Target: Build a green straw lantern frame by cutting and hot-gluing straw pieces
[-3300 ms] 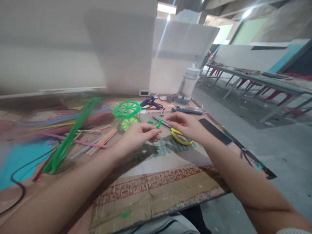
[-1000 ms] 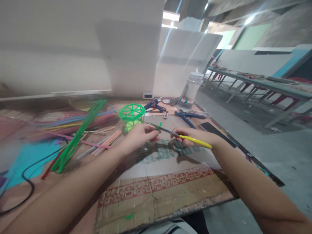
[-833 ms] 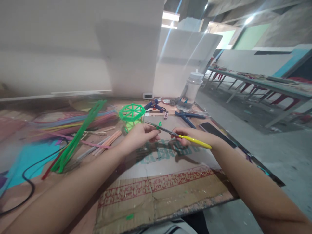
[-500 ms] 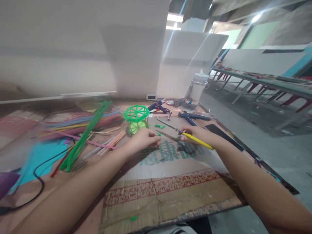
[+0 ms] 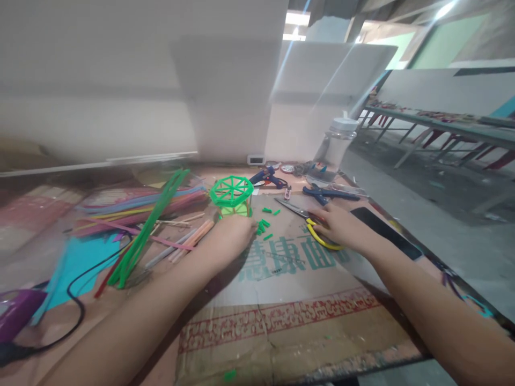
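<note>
My right hand (image 5: 338, 225) is at the handles of yellow-handled scissors (image 5: 295, 208), fingers on the dark upper loop. The scissors lie low over the cardboard, blades pointing away to the left. My left hand (image 5: 237, 233) is bent down beside a small pile of cut green pieces (image 5: 263, 225); its fingers are mostly hidden behind the back of the hand. Directly behind that hand stands a green wheel-topped frame (image 5: 232, 191) with thin posts and a light green base, partly covered by the hand.
Green strips (image 5: 151, 230) and coloured sticks lie left, near a blue sheet (image 5: 86, 262) and a black cable (image 5: 74, 300). A glue gun (image 5: 269, 177), blue-handled pliers (image 5: 330, 193) and a clear bottle (image 5: 336, 150) stand or lie behind. A black phone-like slab (image 5: 384, 231) is right.
The scissors have gone from raised in my right hand to low over the cardboard, handles turned. More green pieces lie by my left hand, which held one earlier. The view has shifted slightly.
</note>
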`<action>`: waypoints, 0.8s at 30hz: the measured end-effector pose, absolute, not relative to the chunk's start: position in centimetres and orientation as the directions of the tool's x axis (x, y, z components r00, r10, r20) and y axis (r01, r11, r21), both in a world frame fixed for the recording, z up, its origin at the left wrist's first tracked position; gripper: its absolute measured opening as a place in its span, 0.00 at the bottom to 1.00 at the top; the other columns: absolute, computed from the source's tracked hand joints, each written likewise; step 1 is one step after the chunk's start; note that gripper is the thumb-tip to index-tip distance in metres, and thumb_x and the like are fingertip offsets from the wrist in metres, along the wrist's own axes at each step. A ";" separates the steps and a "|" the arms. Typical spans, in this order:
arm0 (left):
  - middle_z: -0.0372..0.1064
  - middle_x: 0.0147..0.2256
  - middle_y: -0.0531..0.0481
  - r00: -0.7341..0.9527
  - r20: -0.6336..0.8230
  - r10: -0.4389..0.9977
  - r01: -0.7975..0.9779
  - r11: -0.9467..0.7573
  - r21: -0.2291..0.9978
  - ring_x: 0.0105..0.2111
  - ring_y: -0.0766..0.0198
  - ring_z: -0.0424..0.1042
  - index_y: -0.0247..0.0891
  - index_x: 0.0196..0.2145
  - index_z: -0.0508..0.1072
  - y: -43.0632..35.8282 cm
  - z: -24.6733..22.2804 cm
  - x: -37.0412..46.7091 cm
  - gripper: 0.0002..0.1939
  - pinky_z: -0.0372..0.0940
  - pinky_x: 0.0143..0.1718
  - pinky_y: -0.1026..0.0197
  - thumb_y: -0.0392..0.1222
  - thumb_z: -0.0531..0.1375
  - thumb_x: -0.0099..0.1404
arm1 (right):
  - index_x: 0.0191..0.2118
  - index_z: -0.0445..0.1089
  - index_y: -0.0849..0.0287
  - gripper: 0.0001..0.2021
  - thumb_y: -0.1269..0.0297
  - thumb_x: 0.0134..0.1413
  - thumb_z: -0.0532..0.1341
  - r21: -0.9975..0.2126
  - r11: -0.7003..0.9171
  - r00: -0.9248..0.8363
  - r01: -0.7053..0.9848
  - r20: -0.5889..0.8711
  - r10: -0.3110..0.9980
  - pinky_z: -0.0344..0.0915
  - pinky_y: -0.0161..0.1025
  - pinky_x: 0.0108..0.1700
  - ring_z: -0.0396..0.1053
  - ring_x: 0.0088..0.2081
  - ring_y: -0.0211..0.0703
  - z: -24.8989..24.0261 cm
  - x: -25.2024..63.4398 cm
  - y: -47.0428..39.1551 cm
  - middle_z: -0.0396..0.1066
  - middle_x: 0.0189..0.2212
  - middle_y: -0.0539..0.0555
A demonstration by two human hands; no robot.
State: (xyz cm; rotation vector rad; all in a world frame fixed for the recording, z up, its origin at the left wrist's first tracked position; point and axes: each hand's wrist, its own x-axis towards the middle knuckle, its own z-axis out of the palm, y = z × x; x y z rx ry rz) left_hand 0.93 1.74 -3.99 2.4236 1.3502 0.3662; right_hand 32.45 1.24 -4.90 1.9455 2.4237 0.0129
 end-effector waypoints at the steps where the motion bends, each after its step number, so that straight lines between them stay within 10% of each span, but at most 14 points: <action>1: 0.76 0.28 0.42 0.513 0.060 0.856 0.774 -0.492 0.399 0.28 0.54 0.71 0.39 0.26 0.78 1.6 -3.1 0.7 0.16 0.55 0.33 0.57 0.41 0.57 0.70 | 0.61 0.73 0.62 0.22 0.58 0.66 0.59 0.031 0.223 -0.224 0.974 0.009 0.975 0.68 0.51 0.51 0.75 0.48 0.61 -4.5 32.5 1.3 0.74 0.48 0.68; 6: 0.74 0.26 0.46 0.435 0.159 0.886 0.840 -0.463 0.283 0.27 0.56 0.70 0.41 0.29 0.79 2.0 1.8 -3.1 0.17 0.57 0.32 0.57 0.51 0.60 0.71 | 0.52 0.76 0.60 0.18 0.55 0.67 0.58 -0.187 0.212 -0.197 0.959 0.095 0.976 0.69 0.48 0.49 0.76 0.47 0.57 -1.4 30.4 4.2 0.78 0.48 0.63; 11: 0.75 0.48 0.42 0.389 0.512 0.765 0.781 -0.569 0.257 0.50 0.48 0.73 0.41 0.39 0.82 4.3 1.7 -6.7 0.15 0.65 0.53 0.48 0.53 0.61 0.70 | 0.67 0.66 0.64 0.30 0.59 0.61 0.65 -0.355 0.135 -0.102 0.925 0.110 0.989 0.68 0.49 0.56 0.73 0.57 0.61 -1.5 27.2 11.1 0.70 0.63 0.67; 24: 0.74 0.57 0.44 0.429 0.539 0.725 0.646 -0.663 0.378 0.65 0.44 0.63 0.41 0.30 0.81 5.8 -2.9 -5.1 0.17 0.55 0.68 0.35 0.49 0.59 0.72 | 0.50 0.76 0.67 0.18 0.58 0.60 0.68 -0.375 0.140 -0.133 0.916 0.044 0.990 0.71 0.41 0.38 0.77 0.36 0.52 -5.4 23.8 19.1 0.81 0.40 0.64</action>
